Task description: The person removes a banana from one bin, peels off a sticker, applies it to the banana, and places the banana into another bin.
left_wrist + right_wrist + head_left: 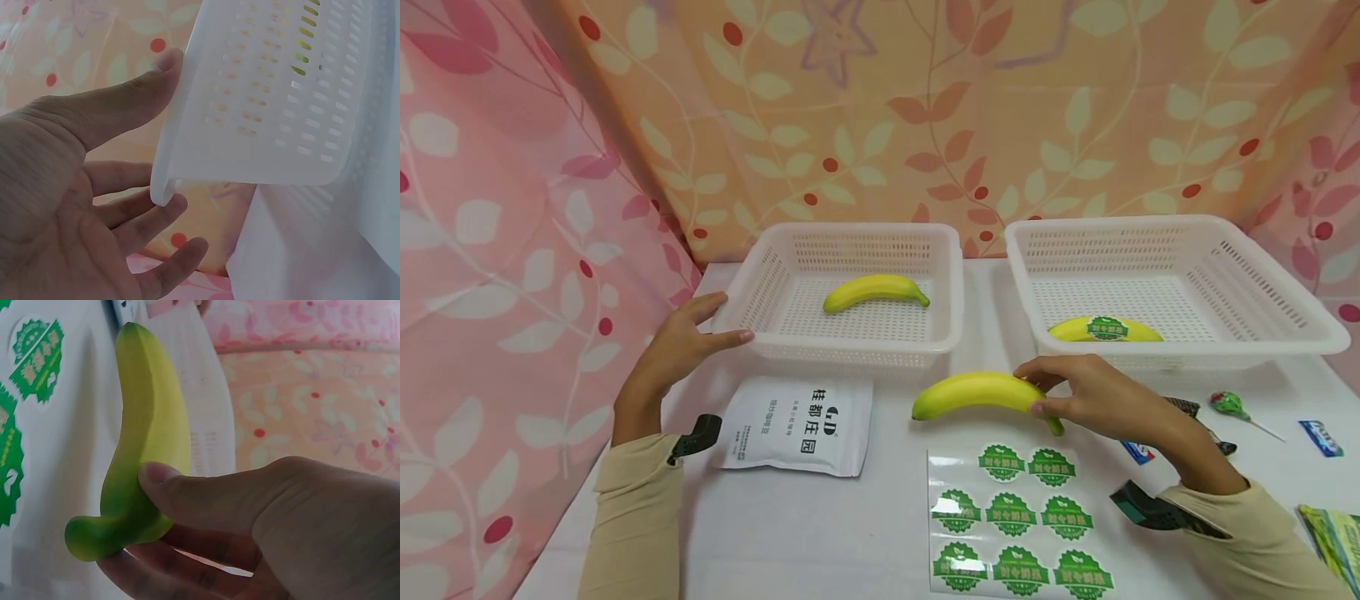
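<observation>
My right hand (1093,393) pinches a yellow banana (973,393) near its green stem, thumb on one side and fingers on the other. That banana (147,425), with no label on its visible side, is over the table in front of the baskets. At the left white plastic basket (850,343), my left hand (677,346) holds the near left corner, its thumb and fingers on either side of the rim (169,137). Inside this basket lies another banana (876,292). A banana bearing a green sticker (1107,328) lies in the right white basket (1195,348), partly hidden by the front wall.
A sheet of round green stickers (1011,517) lies below the held banana. On the left is a white printed pouch (801,425). A lollipop (1228,406), a small blue packet (1321,438) and a green-yellow packet (1333,542) lie at right. Floral cloth (865,108) hangs behind.
</observation>
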`<move>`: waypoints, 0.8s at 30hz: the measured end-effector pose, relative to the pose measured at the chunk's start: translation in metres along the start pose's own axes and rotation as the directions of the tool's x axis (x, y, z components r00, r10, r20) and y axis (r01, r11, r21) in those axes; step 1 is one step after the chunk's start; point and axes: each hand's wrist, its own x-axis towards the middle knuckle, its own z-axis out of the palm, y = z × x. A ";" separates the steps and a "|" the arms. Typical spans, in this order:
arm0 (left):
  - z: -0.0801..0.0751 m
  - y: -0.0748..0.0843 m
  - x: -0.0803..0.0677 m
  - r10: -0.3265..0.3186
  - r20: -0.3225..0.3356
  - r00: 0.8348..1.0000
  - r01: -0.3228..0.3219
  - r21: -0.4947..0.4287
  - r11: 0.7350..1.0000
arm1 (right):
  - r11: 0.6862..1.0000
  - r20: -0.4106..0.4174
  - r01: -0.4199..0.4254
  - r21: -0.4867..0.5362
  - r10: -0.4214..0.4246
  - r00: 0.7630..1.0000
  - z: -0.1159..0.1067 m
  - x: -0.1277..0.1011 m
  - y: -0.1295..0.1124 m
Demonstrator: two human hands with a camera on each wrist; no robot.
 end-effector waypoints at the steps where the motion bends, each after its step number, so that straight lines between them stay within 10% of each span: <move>1: 0.000 0.001 0.000 -0.005 0.002 1.000 0.005 0.004 1.000 | 1.000 0.006 0.004 0.000 -0.004 1.000 0.001 0.001 0.002; 10: 0.008 0.030 -0.011 0.107 -0.086 0.991 -0.095 0.128 0.987 | 1.000 0.021 -0.009 -0.002 0.009 1.000 0.006 0.004 0.017; 15: 0.039 0.072 -0.023 0.322 -0.153 0.934 -0.306 0.117 0.945 | 1.000 0.032 -0.023 0.002 0.023 0.999 0.008 0.006 0.023; 24: 0.130 0.127 -0.051 0.547 0.165 0.821 -0.552 -0.018 0.834 | 0.999 0.053 -0.052 -0.003 0.052 0.997 0.009 0.008 0.024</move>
